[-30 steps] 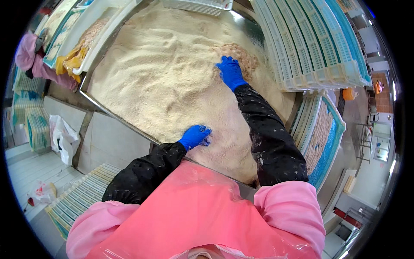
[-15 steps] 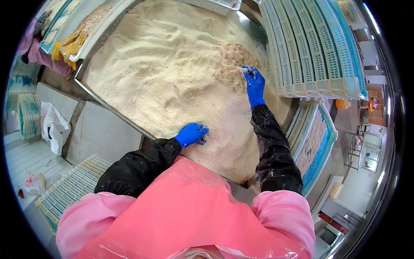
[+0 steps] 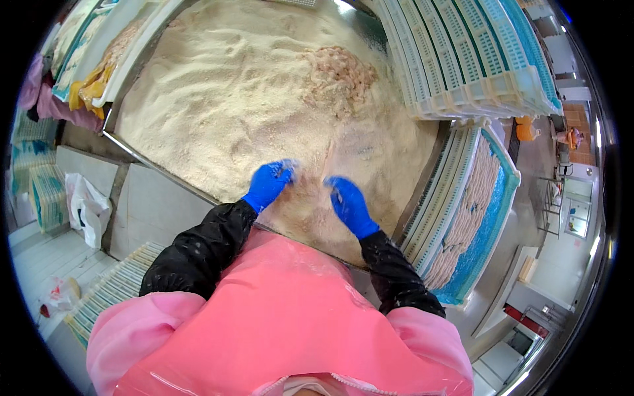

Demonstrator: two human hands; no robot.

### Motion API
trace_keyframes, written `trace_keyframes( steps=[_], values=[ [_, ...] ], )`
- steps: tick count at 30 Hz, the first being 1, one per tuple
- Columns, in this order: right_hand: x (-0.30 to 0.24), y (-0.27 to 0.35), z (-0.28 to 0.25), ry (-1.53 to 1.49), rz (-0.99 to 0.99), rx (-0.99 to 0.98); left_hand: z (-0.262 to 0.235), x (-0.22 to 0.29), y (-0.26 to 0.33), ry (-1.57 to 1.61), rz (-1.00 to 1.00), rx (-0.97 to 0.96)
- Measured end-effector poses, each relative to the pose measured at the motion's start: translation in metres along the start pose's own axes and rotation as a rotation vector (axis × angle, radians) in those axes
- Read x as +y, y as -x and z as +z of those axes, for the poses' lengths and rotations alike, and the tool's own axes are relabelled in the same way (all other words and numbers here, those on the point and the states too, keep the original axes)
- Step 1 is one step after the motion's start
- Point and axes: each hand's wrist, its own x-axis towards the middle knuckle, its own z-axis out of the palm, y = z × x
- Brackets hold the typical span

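At the near edge of a big metal tray (image 3: 127, 146) heaped with pale crumbs (image 3: 251, 99), both hands work side by side in blue gloves. The left hand (image 3: 269, 184) lies on the crumbs with its fingers bent down and close together, their tips blurred in a puff of crumb, so I cannot tell whether they pinch anything. The right hand (image 3: 349, 203), just to its right and apart from it, points toward the far side, fingers held together and slightly curled over the crumbs; nothing shows clearly in its grasp. Black sleeves (image 3: 201, 247) dusted with crumb run back to a pink apron (image 3: 284, 323) at the near side.

Far across the bed, right of centre, a clump of pinkish pieces (image 3: 340, 72) sits half coated on the crumbs, well apart from both hands. At the far right a stack of white slatted trays (image 3: 462, 53) with blue edges leans over the tray's rim. Near right, a blue tray (image 3: 489, 198) holds rows of pale breaded strips (image 3: 465, 221). At the far left another tray holds yellowish pieces (image 3: 92, 89), beside pink cloth (image 3: 53, 105). On the left, a white bag (image 3: 86, 204) lies on grey slabs, and a white slatted rack (image 3: 109, 290) sits nearer.
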Motion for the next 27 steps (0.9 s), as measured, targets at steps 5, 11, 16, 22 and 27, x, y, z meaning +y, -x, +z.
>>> trace_keyframes(
  steps=[5, 11, 16, 22, 27],
  values=[
    [0.024, 0.026, 0.011, -0.321, 0.375, 0.361, 0.006, 0.002, -0.042, -0.29, 0.359, 0.293],
    [-0.034, -0.046, 0.016, 0.022, 0.542, 0.127, 0.079, -0.034, -0.06, 0.591, 0.016, 0.162],
    [0.04, -0.001, 0.067, 0.511, 0.597, 0.167, 0.083, -0.029, -0.011, 0.898, -0.229, 0.09],
    [-0.031, -0.012, 0.081, -0.359, 0.327, 0.227, 0.101, -0.035, -0.005, 1.463, -0.194, -0.447],
    [-0.002, 0.012, 0.073, 0.183, 0.603, 0.169, 0.097, -0.002, -0.002, 1.345, -0.72, -0.399]
  ],
)
